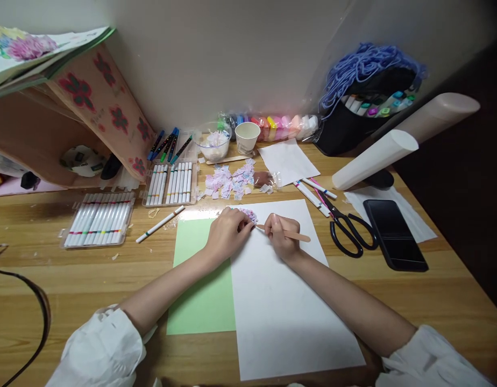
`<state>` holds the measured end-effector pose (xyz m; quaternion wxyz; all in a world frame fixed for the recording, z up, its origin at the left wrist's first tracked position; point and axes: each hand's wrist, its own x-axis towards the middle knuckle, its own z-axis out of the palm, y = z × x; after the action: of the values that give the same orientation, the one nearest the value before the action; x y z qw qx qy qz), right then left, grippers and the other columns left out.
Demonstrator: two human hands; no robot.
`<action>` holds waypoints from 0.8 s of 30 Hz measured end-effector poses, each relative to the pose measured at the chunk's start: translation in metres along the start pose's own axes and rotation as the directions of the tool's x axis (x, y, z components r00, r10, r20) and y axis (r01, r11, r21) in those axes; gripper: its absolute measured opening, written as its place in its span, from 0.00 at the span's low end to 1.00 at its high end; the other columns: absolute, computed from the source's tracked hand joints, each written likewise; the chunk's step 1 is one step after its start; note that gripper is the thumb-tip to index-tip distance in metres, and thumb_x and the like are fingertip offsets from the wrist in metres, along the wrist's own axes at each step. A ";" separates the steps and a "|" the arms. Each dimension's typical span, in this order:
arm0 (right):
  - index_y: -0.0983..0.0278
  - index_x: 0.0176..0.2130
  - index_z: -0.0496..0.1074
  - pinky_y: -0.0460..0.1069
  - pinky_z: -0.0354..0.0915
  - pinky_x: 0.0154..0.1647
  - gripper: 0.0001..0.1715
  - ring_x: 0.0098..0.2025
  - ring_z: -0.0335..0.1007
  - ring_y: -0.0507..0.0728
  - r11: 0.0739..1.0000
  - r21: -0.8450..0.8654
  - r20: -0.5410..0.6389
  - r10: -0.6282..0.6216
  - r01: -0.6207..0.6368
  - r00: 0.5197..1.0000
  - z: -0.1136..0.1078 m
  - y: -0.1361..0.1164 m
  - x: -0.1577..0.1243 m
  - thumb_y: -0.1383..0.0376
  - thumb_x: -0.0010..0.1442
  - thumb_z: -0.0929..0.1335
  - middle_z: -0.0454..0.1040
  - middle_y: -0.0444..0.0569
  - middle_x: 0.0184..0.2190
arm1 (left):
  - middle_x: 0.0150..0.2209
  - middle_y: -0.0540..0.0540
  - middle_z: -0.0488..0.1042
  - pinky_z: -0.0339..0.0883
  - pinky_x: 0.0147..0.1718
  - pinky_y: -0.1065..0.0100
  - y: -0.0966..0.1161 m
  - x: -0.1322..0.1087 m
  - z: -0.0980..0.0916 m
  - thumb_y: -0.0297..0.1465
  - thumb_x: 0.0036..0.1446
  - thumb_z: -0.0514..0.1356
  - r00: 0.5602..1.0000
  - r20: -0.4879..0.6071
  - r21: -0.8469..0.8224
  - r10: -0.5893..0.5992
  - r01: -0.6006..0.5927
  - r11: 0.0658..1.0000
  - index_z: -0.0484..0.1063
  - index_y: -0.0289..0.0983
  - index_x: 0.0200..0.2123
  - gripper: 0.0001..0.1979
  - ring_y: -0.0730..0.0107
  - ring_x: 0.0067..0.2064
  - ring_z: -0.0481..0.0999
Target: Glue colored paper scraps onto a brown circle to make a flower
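My right hand (284, 234) is closed around a flat wooden craft stick (299, 236), whose left tip points at the fingertips of my other hand. My left hand (229, 231) rests near the top of a white sheet of paper (289, 306), thumb and forefinger pinched together; whether anything is between them I cannot make out. Beside those fingers, a small patch of purple and pink paper bits (248, 215) lies on the sheet, partly covered by the hand. A light green sheet (202, 301) lies partly under the white one.
Loose paper scraps (230, 180), a paper cup (247, 138) and a plastic bowl (213, 142) stand behind the sheet. Marker cases (99, 220) sit at left. Black-handled scissors (349, 231) and a phone (395, 235) lie at right. A painted cardboard box (99, 115) rises back left.
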<state>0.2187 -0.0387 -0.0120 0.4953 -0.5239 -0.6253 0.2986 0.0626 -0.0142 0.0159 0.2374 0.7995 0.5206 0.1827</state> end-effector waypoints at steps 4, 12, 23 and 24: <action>0.60 0.19 0.61 0.49 0.56 0.23 0.28 0.17 0.58 0.51 0.999 0.004 0.008 -0.045 0.045 0.999 0.000 -0.001 0.000 0.58 0.67 0.53 0.61 0.43 0.15 | 0.30 0.48 0.72 0.58 0.31 0.66 -0.001 0.000 0.001 0.33 0.58 0.57 1.000 -0.003 0.014 0.007 -0.007 1.000 0.70 0.38 0.28 0.08 0.65 0.37 0.67; 0.61 0.19 0.60 0.48 0.57 0.23 0.28 0.17 0.58 0.51 0.994 -0.060 0.021 -0.094 0.095 0.995 0.001 0.001 0.001 0.59 0.67 0.53 0.59 0.42 0.14 | 0.30 0.48 0.72 0.58 0.31 0.67 -0.003 0.001 0.002 0.33 0.58 0.57 1.000 -0.011 0.013 0.003 -0.003 1.000 0.71 0.38 0.28 0.08 0.66 0.36 0.67; 0.62 0.21 0.60 0.46 0.57 0.23 0.24 0.18 0.59 0.49 0.997 -0.067 0.051 -0.028 0.032 0.998 0.001 0.001 0.003 0.61 0.67 0.54 0.61 0.41 0.15 | 0.30 0.49 0.71 0.57 0.32 0.67 -0.004 -0.001 0.000 0.34 0.61 0.54 0.998 -0.067 -0.019 -0.010 0.009 1.000 0.70 0.38 0.31 0.09 0.66 0.36 0.66; 0.62 0.21 0.60 0.46 0.57 0.23 0.25 0.18 0.59 0.49 0.998 -0.061 0.044 -0.015 0.017 0.999 0.001 0.001 0.003 0.61 0.67 0.54 0.60 0.41 0.15 | 0.30 0.49 0.71 0.57 0.33 0.67 -0.007 -0.002 -0.002 0.34 0.61 0.53 0.996 -0.090 -0.021 -0.022 0.020 1.000 0.69 0.39 0.32 0.09 0.66 0.37 0.66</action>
<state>0.2179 -0.0354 -0.0120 0.4675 -0.5272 -0.6491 0.2867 0.0556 -0.0136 0.0138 0.2236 0.7826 0.5372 0.2212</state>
